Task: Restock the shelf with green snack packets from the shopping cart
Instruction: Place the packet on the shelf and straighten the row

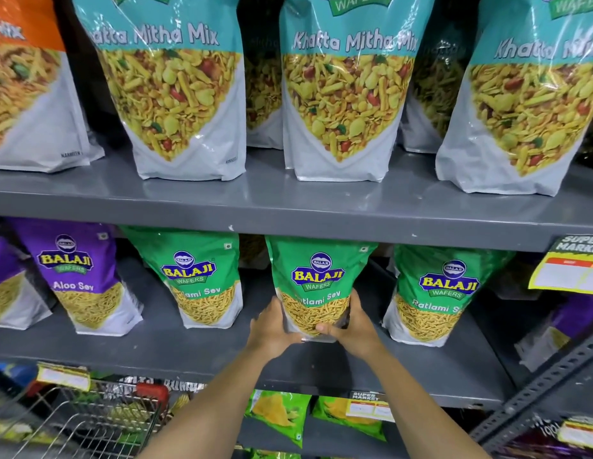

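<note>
A green Ratlami Sev packet (316, 276) stands upright on the middle grey shelf (195, 351), between two other green packets of the same kind (202, 276) (437, 289). My left hand (272, 329) grips its lower left side and my right hand (353, 326) grips its lower right side, thumb across the bottom front. The packet's base is at the shelf surface, partly hidden by my fingers. The wire shopping cart (89, 422) with a red handle sits at the lower left.
Purple Aloo Sev packets (80, 276) stand left of the green ones. Teal Khatta Mitha Mix bags (345, 87) fill the shelf above. Green chip packets (278, 415) lie on the shelf below. A yellow price tag (570, 273) hangs at the right, beside a perforated steel upright (547, 385).
</note>
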A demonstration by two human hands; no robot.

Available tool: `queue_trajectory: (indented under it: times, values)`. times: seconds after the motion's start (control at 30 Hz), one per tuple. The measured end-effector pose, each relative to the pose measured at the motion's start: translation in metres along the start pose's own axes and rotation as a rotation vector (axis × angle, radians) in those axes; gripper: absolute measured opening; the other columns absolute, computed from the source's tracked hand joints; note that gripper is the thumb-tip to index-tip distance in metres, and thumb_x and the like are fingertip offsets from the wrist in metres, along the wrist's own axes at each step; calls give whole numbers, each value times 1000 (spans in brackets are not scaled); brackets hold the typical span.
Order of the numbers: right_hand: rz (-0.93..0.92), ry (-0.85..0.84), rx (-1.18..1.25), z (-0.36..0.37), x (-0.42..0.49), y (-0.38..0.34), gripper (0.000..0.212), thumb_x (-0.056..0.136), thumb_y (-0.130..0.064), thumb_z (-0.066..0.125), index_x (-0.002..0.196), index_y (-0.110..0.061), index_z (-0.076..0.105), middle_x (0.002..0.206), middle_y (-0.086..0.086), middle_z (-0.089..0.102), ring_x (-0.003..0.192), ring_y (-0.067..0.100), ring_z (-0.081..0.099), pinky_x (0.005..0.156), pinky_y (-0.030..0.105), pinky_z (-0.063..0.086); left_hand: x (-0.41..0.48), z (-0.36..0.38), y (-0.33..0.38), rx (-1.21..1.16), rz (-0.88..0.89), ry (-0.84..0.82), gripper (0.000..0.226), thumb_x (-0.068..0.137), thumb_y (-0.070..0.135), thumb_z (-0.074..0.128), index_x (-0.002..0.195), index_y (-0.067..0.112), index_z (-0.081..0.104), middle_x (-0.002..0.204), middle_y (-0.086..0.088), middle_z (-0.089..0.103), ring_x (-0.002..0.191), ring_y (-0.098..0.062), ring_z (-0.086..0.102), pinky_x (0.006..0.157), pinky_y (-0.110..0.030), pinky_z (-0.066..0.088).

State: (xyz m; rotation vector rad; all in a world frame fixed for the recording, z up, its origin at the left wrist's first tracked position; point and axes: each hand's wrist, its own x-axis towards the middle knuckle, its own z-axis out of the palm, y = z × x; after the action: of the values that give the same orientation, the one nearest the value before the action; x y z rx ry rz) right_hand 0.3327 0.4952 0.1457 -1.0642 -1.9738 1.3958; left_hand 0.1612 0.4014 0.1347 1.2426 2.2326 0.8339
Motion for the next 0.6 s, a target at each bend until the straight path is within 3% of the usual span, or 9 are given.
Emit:
queue_trajectory:
  times: [0.07,0.13,0.2,0.27,0.33,0.4,0.5,0.57,0.6]
  values:
    - [-32,45,55,2,-11,1,111,62,-23,88,145,-28,15,132,-32,43,130,0,41,101,26,40,-12,1,0,-136,-8,52,99,59,71,67,138,28,26,136,3,49,130,-19,42,106,-47,39]
    - [-27,232,-38,6,-31,1,104,67,-19,85,148,-22,19,138,-23,39,129,4,40,99,23,38,-36,-5,-2,-442,4,133,81,76,70,50,142,33,23,144,5,42,138,-15,34,113,-38,33]
    - [-118,511,-135,12,-57,4,61,74,-16,78,122,-41,49,123,-1,62,107,13,62,82,11,45,-67,-23,-7,-627,132,307,45,91,55,38,131,35,40,135,9,52,132,-7,42,107,-19,35]
    - [-217,596,-108,27,-72,-4,44,77,-16,67,89,-57,56,88,-6,70,76,3,64,65,4,44,-87,-56,-19,-697,233,530,33,92,41,37,120,31,51,124,5,59,120,-7,51,99,-18,38]
    - [-265,432,-112,55,-70,-21,41,73,-19,61,85,-58,57,86,-16,67,71,-1,63,62,11,48,-79,-96,-45,-813,186,689,34,91,34,40,123,30,47,124,1,57,116,-8,54,98,-22,40]
    - [-314,192,-160,95,-56,-43,33,74,-29,59,99,-51,58,88,-17,67,79,0,63,70,19,52,-59,-131,-82,-870,54,661,46,92,20,47,135,28,34,132,-5,50,119,-12,49,102,-25,36]
    - [-279,-49,-188,150,-17,-70,79,70,-45,63,141,-27,34,128,-15,45,121,3,45,102,28,42,-31,-157,-114,-571,-120,359,84,85,5,64,146,23,9,149,-11,34,140,-26,32,106,-32,29]
    - [-183,-126,-62,176,12,-76,111,62,-43,78,150,-26,12,148,-14,29,137,5,27,113,33,30,-20,-159,-118,-360,-177,186,120,69,9,81,149,19,-8,151,-3,29,143,-22,26,107,-28,26]
    - [-164,-136,10,186,26,-76,118,57,-40,84,149,-30,11,151,-11,31,139,7,30,114,38,32,-14,-160,-118,-320,-163,118,133,60,10,87,149,18,-12,147,2,30,139,-18,28,105,-24,26]
